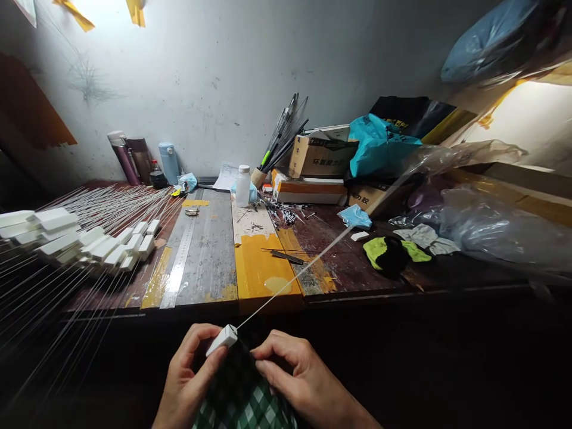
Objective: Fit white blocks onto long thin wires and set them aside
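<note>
Just below the bench's front edge, my left hand point(191, 370) grips a small white block point(223, 339) between thumb and fingers. A long thin pale rod point(286, 287) runs from the block's end up and to the right over the bench. To the right of the block, apart from it, is my right hand point(295, 364) with thumb and forefinger pinched together. What sits in that pinch, if anything, is too small to make out. Green and white checked cloth point(252, 411) shows below both hands. On the orange-taped board point(254, 256) lies a shiny pale puddle point(277, 285).
Many similar white blocks on thin rods point(107, 247) are piled at the left. A metal ruler point(181, 259), dark blade-like strip point(286, 257), white bottle point(243, 187) and cardboard box point(319, 156) are on the bench. A yellow-black cloth point(388, 255) and plastic bags point(491, 220) lie right.
</note>
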Tool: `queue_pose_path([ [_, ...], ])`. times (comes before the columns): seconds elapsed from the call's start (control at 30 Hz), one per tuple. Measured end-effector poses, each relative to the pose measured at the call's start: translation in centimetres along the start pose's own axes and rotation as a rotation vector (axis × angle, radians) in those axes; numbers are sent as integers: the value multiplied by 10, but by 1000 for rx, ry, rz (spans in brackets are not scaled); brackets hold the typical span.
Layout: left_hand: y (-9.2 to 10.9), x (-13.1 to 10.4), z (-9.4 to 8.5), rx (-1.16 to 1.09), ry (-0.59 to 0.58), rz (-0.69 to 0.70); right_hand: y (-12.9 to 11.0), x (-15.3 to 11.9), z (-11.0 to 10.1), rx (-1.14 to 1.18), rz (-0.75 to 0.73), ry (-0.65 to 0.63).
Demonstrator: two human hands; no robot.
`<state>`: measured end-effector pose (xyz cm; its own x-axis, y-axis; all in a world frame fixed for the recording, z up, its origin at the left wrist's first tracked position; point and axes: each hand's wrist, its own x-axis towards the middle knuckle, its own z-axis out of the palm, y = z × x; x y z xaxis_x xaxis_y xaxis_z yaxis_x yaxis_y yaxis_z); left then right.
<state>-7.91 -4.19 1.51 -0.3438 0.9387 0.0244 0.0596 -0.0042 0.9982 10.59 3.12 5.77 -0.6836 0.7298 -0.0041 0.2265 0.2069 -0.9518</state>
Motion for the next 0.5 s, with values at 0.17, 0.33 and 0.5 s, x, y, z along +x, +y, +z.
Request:
queue_pose_path([
  [0.17, -6, -4, 9, 153, 251, 206, 5, -6, 17, 292, 263, -42],
  [0.33, -8, -3, 10, 215, 385, 297, 13, -17, -3, 242, 291, 8],
  [0.5, 8, -9, -1, 223, 375, 105, 32, -4, -72, -432, -100, 436],
])
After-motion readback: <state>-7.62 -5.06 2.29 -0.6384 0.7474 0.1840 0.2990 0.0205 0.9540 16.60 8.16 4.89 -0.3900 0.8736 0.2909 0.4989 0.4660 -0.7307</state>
